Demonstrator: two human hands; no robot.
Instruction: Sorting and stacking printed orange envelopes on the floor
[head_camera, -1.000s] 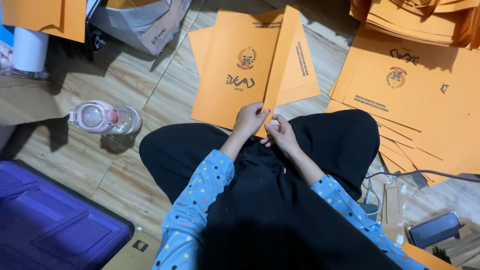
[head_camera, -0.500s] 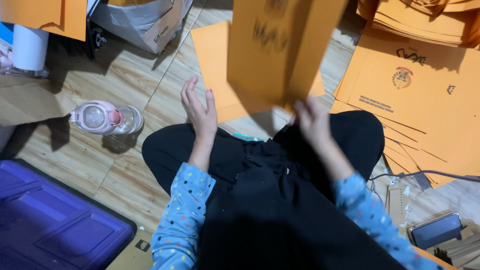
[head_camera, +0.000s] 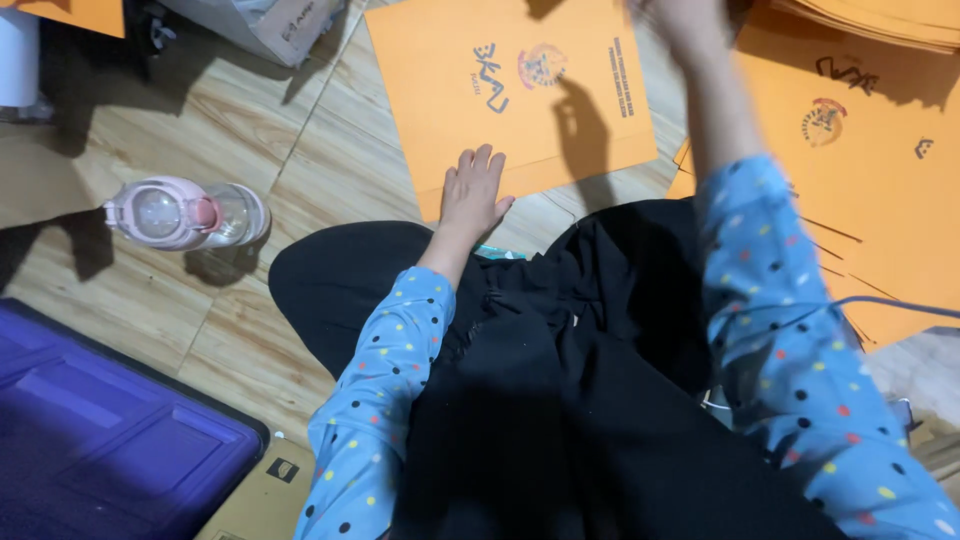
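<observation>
Resting flat with fingers spread, the left hand (head_camera: 473, 190) presses the orange envelope's (head_camera: 505, 95) near edge on the floor (head_camera: 300, 180); the blurred right hand's (head_camera: 680, 15) grip cannot be told.

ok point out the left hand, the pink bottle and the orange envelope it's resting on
left hand (head_camera: 474, 190), head view, on the back of the hand
pink bottle (head_camera: 186, 214), head view, on its pink lid end
orange envelope (head_camera: 450, 90), head view, on a bare left part

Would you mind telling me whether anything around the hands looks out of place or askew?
One thing stands out: a pink bottle lies on its side on the wooden floor, apart from the left hand, with no spill visible. The orange envelope under that hand lies flat, slightly skewed to the floorboards.
</observation>
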